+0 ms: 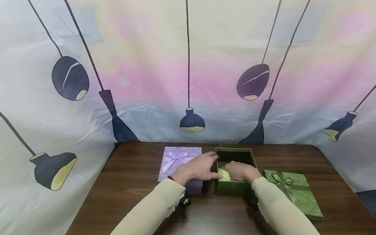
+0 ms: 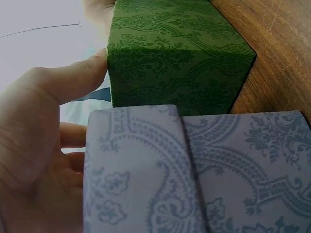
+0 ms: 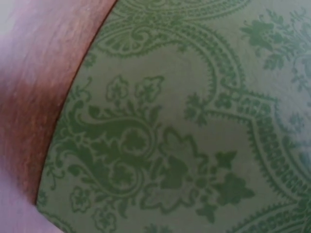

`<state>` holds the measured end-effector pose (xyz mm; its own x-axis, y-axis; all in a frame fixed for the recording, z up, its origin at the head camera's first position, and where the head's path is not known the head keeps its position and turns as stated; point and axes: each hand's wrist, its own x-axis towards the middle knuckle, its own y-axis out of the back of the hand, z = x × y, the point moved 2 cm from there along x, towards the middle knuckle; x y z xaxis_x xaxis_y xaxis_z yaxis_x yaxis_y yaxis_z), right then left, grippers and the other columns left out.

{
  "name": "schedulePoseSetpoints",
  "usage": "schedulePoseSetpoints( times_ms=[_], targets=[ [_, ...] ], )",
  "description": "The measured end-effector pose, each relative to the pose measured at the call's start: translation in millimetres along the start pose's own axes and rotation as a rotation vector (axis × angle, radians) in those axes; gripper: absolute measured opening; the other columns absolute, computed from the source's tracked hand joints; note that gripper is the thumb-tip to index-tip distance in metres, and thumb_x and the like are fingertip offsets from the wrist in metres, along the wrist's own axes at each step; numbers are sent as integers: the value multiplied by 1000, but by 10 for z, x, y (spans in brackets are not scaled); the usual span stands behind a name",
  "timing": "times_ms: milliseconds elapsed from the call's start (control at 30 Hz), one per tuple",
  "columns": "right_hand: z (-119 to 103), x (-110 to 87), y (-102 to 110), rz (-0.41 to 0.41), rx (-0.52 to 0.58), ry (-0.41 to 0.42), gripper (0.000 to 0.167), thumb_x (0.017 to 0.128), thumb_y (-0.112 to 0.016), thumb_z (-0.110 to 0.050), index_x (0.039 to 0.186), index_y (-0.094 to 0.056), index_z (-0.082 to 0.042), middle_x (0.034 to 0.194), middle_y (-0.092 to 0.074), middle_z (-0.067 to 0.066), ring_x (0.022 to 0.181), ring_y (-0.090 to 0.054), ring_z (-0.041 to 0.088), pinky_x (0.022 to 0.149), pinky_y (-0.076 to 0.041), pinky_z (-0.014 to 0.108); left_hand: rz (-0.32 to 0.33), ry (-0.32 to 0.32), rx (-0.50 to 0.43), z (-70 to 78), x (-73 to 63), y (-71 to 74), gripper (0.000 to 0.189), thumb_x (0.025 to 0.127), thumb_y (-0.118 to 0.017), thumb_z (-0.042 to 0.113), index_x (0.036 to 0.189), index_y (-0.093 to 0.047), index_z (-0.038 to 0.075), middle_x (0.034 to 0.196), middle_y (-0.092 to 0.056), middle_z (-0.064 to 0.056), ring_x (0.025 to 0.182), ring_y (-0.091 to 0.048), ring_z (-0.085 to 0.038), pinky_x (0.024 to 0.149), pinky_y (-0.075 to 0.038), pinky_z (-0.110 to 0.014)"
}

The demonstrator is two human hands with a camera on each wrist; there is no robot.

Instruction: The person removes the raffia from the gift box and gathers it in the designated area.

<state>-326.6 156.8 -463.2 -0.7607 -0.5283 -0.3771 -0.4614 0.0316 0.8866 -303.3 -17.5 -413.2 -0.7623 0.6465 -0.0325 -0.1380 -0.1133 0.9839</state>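
A lidless green patterned box (image 1: pixel 232 188) stands on the table with pale yellow shredded paper (image 1: pixel 224 175) inside. My left hand (image 1: pixel 201 167) reaches over the purple gift box, its fingertips at the green box's left rim. In the left wrist view, the straight thumb (image 2: pixel 77 77) touches the rim's edge. Down inside the green box is my right hand (image 1: pixel 241 170), beside the shredded paper. Its fingertips are hidden, and I cannot tell whether they grip any paper. The right wrist view shows only the green box's patterned side (image 3: pixel 184 121) and some wood.
The purple gift box (image 1: pixel 168 153) with its ribbon bow stands left of the green one. To the right lies the green lid (image 1: pixel 308 200) with a green bow. Behind the brown wooden table (image 1: pixel 117 184) hangs a cloth backdrop (image 1: pixel 152 59) printed with lamps.
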Motion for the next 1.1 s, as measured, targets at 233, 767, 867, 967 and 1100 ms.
schedulePoseSetpoints(
  times_ms=[233, 767, 867, 967, 1100],
  targets=[
    [125, -82, -34, 46, 76, 63, 45, 96, -55, -48, 132, -62, -21, 123, -66, -2, 113, -63, 22, 96, -50, 45, -24, -9, 24, 98, 66, -28, 80, 87, -65, 55, 145, -45, 3, 151, -42, -12, 139, -41, -22, 114, -35, -30],
    [135, -95, 122, 117, 210, 138, 53, 75, -72, -2, 124, -61, -17, 98, -64, -5, 73, -52, 11, 65, -43, 30, 28, -10, 26, 39, -5, 22, 79, 87, -66, 53, 142, -47, 1, 148, -46, -14, 138, -42, -23, 113, -36, -31],
    [135, -91, 107, 121, 216, 157, 54, 75, -72, -3, 126, -61, -16, 103, -65, -3, 77, -54, 11, 65, -43, 29, 19, -4, 25, 29, -16, 11, 80, 87, -66, 55, 143, -47, 1, 149, -45, -14, 139, -41, -23, 113, -36, -31],
    [134, -85, 96, 130, 218, 171, 55, 76, -72, -4, 128, -60, -16, 105, -65, -4, 79, -55, 11, 66, -44, 30, 20, 2, 22, 20, -20, 3, 81, 86, -66, 55, 143, -46, 1, 149, -44, -14, 138, -41, -23, 113, -36, -31],
    [144, -69, 100, 132, 217, 165, 53, 76, -74, -4, 125, -61, -19, 97, -62, -10, 75, -53, 9, 65, -44, 30, 22, -12, 16, 17, -3, 12, 81, 86, -66, 55, 143, -46, 1, 148, -45, -15, 138, -42, -23, 113, -36, -31]
  ],
)
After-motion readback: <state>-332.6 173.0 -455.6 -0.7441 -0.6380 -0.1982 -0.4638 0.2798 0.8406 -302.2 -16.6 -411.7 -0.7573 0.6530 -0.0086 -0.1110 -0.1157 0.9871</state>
